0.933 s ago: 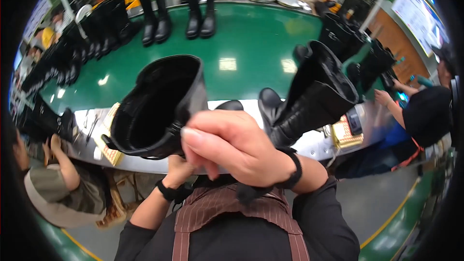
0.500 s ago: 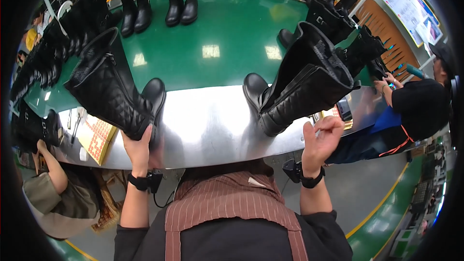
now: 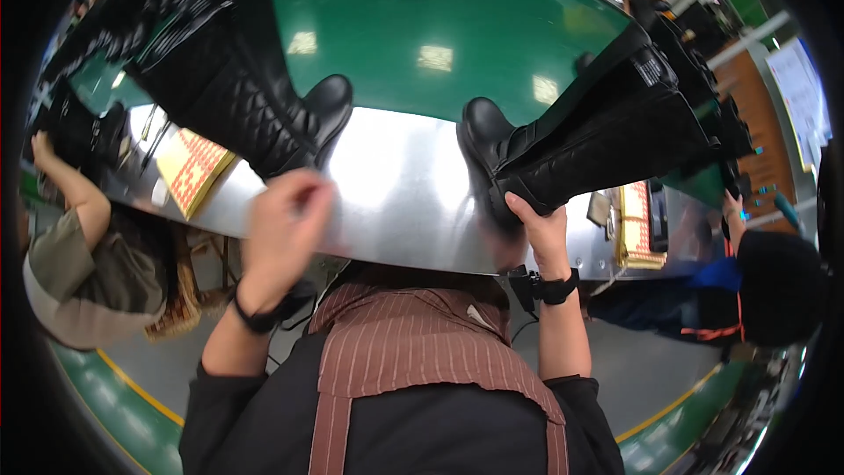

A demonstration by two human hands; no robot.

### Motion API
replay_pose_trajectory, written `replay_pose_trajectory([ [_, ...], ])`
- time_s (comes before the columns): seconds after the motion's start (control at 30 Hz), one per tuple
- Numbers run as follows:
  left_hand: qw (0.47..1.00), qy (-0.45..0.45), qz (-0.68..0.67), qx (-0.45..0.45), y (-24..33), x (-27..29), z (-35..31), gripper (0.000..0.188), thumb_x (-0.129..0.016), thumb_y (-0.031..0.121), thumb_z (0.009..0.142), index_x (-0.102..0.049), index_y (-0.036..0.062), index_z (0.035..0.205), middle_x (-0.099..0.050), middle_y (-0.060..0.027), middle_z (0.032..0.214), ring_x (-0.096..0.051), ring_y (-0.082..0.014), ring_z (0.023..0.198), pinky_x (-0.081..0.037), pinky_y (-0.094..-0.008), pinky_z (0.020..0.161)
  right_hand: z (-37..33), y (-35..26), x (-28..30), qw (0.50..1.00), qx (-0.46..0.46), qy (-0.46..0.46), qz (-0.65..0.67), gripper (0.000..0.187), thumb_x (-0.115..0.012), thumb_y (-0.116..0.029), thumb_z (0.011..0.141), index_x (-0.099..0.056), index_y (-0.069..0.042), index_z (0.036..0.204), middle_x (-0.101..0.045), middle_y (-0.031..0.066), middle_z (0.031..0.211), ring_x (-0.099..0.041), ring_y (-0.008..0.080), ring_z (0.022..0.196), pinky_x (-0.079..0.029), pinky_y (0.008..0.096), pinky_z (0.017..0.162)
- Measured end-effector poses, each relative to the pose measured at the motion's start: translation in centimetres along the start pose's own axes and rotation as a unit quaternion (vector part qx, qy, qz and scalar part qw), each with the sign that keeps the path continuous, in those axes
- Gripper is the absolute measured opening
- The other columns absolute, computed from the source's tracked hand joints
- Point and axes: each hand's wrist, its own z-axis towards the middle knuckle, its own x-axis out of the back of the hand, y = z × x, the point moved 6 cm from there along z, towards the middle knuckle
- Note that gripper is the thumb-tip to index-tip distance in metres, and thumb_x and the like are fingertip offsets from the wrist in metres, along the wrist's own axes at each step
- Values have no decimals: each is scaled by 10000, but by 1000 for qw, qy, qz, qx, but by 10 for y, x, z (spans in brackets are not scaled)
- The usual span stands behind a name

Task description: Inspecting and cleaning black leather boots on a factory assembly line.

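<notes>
Your right hand (image 3: pixel 545 233) grips the right boot (image 3: pixel 607 136) at its heel, thumb against the near side, other fingers hidden. Your left hand (image 3: pixel 286 229), blurred, is just beside the left boot's (image 3: pixel 259 114) heel; I cannot tell whether its fingers pinch anything.

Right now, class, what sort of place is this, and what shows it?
Probably a footwear factory or workshop: many black boots are set around a green bench with a metal edge, other people are at its sides, and the wearer's right hand grips one boot.
</notes>
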Motion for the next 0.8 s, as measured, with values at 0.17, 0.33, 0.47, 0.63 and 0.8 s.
replay_pose_trajectory([
  [0.17,946,-242,-200,83,-17,-152,23,412,-677,151,869,-565,-29,1221,-662,-113,995,-633,-132,757,-523,-263,631,3,0,-46,998,24,-52,25,331,-786,-95,773,-665,20,1059,-680,52,1006,-615,134,895,-491,286,829],
  [0.33,892,-300,-271,203,-33,-198,27,227,-681,150,865,-608,3,1021,-620,-34,784,-584,-84,666,-482,-245,566,1,-4,-47,991,48,-112,-52,340,-791,-76,746,-662,13,1047,-687,71,999,-632,158,914,-494,299,839],
  [0.47,851,-432,-200,221,-25,-194,35,211,-672,242,891,-617,39,885,-591,8,695,-537,-67,581,-434,-221,516,3,-4,-42,985,71,-152,-48,330,-790,-50,725,-663,12,1023,-682,66,981,-633,162,895,-497,301,824],
  [0.63,723,-566,-302,255,-21,-199,24,283,-564,262,974,-658,43,821,-578,18,648,-506,-61,551,-383,-203,493,8,-9,-41,975,68,-205,-60,317,-776,-24,723,-667,3,1020,-679,61,982,-626,154,899,-496,298,821],
  [0.8,709,-519,-402,259,0,-179,22,316,-525,265,996,-673,39,832,-536,34,571,-455,-50,509,-312,-204,467,6,-13,-45,963,125,-214,-101,340,-770,10,726,-656,-14,1046,-670,52,988,-620,150,895,-489,297,830],
])
